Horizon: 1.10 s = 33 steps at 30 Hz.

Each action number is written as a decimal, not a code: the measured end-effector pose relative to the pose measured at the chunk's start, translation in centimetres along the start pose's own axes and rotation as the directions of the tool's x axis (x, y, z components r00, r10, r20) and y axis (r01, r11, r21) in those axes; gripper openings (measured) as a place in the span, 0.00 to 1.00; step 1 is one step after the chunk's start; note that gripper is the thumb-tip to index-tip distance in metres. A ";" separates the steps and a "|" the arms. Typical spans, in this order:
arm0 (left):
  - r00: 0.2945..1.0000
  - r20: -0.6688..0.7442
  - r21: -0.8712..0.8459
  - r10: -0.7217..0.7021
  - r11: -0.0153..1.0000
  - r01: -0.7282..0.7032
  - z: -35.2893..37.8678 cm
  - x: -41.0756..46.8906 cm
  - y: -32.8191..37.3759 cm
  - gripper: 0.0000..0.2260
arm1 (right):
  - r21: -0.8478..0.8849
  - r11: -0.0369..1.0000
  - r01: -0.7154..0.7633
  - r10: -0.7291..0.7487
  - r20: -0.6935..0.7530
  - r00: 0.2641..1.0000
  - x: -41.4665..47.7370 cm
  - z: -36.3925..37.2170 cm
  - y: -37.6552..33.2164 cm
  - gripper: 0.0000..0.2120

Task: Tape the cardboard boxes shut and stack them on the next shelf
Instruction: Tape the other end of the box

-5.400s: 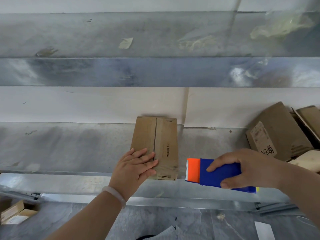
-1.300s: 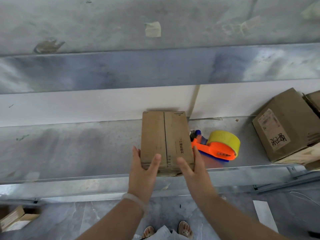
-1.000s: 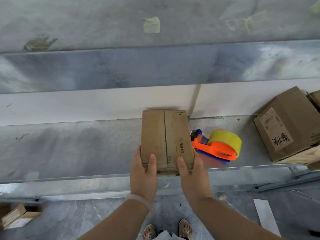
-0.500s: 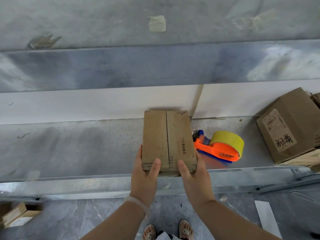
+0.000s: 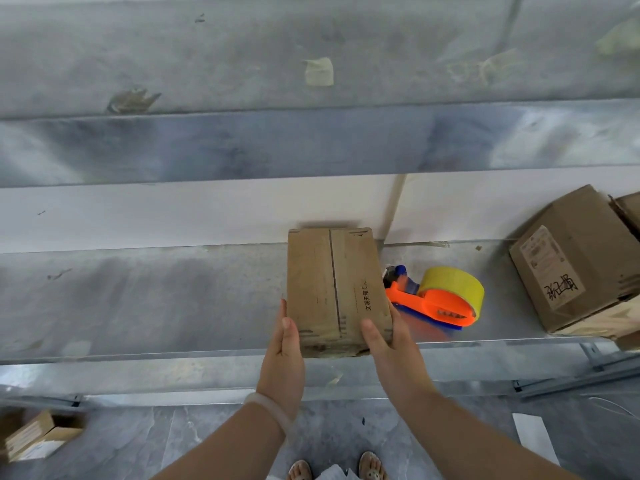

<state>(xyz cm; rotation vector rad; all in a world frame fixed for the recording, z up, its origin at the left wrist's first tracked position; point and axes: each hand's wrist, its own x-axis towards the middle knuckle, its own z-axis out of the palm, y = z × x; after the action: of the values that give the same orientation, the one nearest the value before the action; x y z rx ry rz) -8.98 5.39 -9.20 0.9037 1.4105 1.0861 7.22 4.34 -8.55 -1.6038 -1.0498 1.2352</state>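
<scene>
A small brown cardboard box (image 5: 332,285) lies lengthways on the metal shelf (image 5: 138,299), its centre seam running away from me and its near end at the shelf's front edge. My left hand (image 5: 284,355) holds the box's near left corner, thumb along the left edge. My right hand (image 5: 384,344) grips the near right corner, thumb on top and fingers down the right side. An orange and blue tape dispenser (image 5: 436,299) with a yellow roll lies on the shelf just right of the box, touched by neither hand.
Larger cardboard boxes (image 5: 575,258) are piled at the shelf's right end. An upper metal shelf (image 5: 242,143) runs above. A small open box (image 5: 38,434) lies on the floor at lower left. My feet show below.
My right hand held the tape dispenser 5.4 s ago; it now lies on the shelf. Both hands hold the box's near end, and my left thumb slid from the top to the left edge.
</scene>
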 end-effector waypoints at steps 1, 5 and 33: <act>1.000 0.026 0.037 0.010 0.999 -0.011 -0.5 -0.1 0.0 0.19 | -0.008 1.000 -0.005 0.005 0.010 1.000 0.0 -0.2 0.0 0.17; 0.999 -0.025 0.147 0.019 0.989 -0.016 -2.9 0.9 1.2 0.11 | -0.037 0.999 -0.021 0.023 0.056 0.998 0.4 -1.5 0.0 0.14; 0.994 0.010 0.471 0.106 0.876 -0.099 -10.0 4.2 4.5 0.28 | -0.512 0.844 0.159 -0.089 0.158 0.983 5.2 0.0 -4.9 0.30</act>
<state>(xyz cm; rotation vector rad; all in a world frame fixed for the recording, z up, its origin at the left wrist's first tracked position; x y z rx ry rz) -19.62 9.38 -6.14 1.3332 1.6935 0.8345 7.50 10.69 -5.36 -1.8341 -1.6568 1.0229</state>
